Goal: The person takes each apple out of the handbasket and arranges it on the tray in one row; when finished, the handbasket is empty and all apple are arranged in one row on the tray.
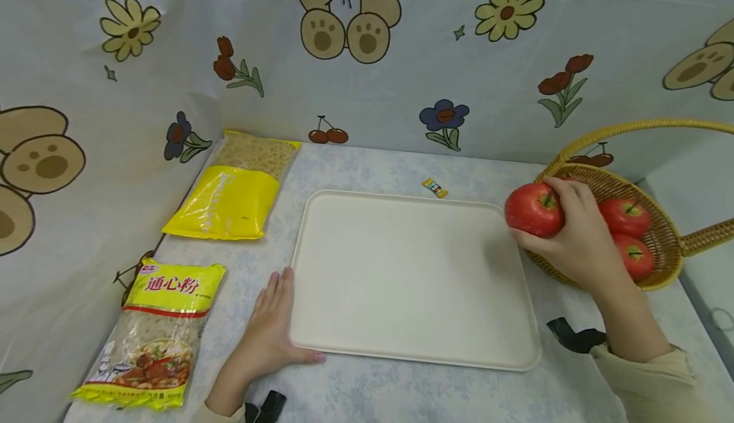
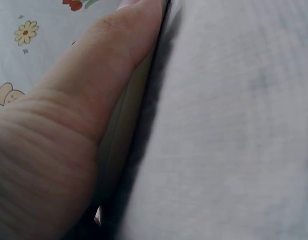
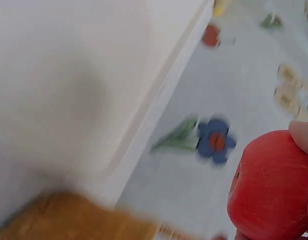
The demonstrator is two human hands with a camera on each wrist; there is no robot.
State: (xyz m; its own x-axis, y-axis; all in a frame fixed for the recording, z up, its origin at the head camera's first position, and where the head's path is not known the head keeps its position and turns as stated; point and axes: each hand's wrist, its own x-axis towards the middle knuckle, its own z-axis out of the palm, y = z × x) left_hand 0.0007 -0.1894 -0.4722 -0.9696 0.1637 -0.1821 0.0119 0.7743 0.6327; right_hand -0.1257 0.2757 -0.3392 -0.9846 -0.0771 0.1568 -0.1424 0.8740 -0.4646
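Observation:
A red apple is gripped between the thumb and fingers of my right hand, raised over the right edge of a white tray. The same apple fills the lower right of the right wrist view. Behind and right of that hand stands a wicker basket with more red apples in it. My left hand lies at the tray's near left corner, fingers straight along its left side and thumb by the front rim. In the left wrist view this hand shows only close up.
Left of the tray lie two yellow bags, one toward the back and a pasta bag nearer. A small yellow wrapped packet rests behind the tray. The basket's tall handle arches up at the right. A printed cloth hangs behind.

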